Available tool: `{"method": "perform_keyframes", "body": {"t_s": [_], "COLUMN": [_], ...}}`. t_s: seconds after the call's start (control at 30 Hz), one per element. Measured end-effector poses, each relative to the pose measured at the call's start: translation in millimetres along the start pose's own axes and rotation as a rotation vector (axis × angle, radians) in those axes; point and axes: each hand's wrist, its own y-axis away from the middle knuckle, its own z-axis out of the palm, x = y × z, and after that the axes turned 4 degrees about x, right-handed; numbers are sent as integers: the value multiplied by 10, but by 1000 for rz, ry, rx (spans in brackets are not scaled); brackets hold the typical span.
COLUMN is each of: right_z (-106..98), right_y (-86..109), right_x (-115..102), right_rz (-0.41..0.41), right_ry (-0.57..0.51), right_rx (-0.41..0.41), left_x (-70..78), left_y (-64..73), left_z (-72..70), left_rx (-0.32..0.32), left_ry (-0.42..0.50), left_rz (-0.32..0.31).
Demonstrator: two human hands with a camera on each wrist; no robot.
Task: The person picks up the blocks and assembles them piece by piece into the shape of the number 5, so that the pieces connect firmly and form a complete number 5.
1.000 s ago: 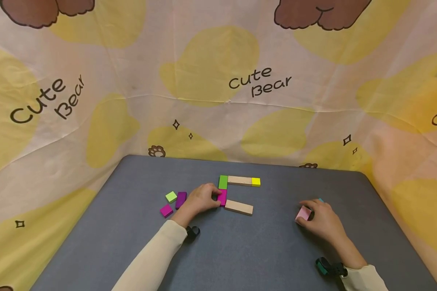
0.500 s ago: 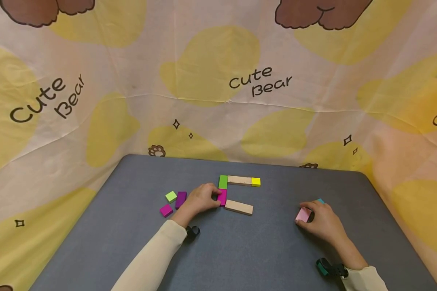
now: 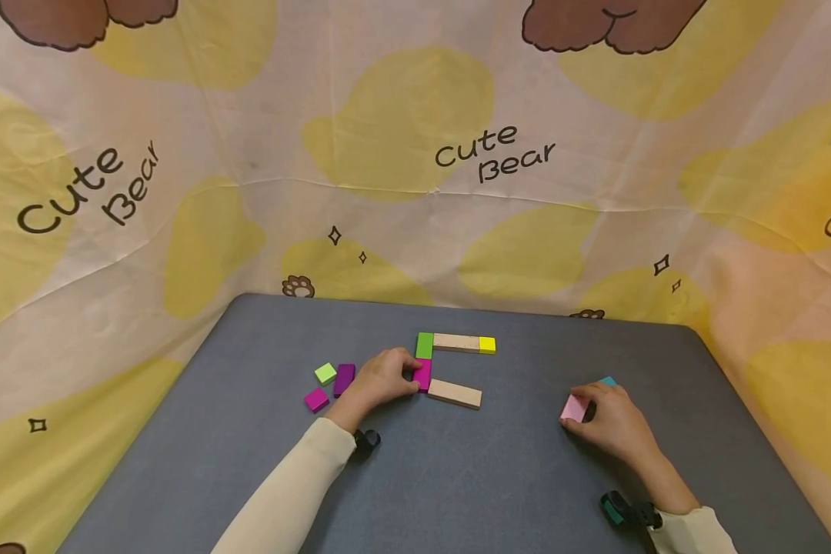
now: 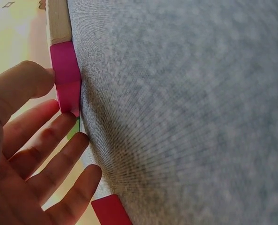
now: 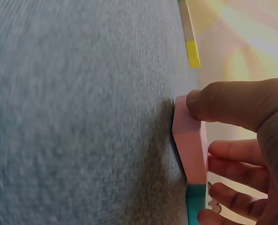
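My left hand (image 3: 384,377) pinches a magenta block (image 3: 423,375) between thumb and fingers. That block stands end to end with a green block (image 3: 425,345) behind it and meets a plain wooden block (image 3: 455,394) at its near end. On the right side of the table, my right hand (image 3: 612,419) grips a pink block (image 3: 574,408) by its edges; in the right wrist view the thumb lies on one end of the pink block (image 5: 191,140). A blue-green block (image 3: 608,381) shows just behind the right hand, mostly covered by it.
From the green block a second wooden block (image 3: 456,343) runs right to a yellow block (image 3: 487,345). Left of my left hand lie a lime block (image 3: 325,374), a purple block (image 3: 344,380) and another magenta block (image 3: 316,399). A printed cloth (image 3: 402,154) hangs behind the grey table (image 3: 498,477).
The pink block shifts very slightly in my right hand's grip. My left hand and the blocks around it stay where they were.
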Motion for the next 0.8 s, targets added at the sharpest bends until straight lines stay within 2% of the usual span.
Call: {"method": "perform_keyframes", "body": {"t_s": [0.37, 0.6, 0.8], "right_z": [59, 149, 231], "right_y": [-10, -5, -25], "right_x": [-116, -250, -389], "right_rz": [-42, -88, -110], "right_ry": [-43, -109, -118], "right_rx": [2, 39, 50], "left_x": [-6, -13, 5], "left_y": [7, -6, -3], "left_z": [2, 11, -6], "left_rx": [0, 1, -6], "left_ry": [-7, -4, 1], "left_rz": [0, -2, -13]}}
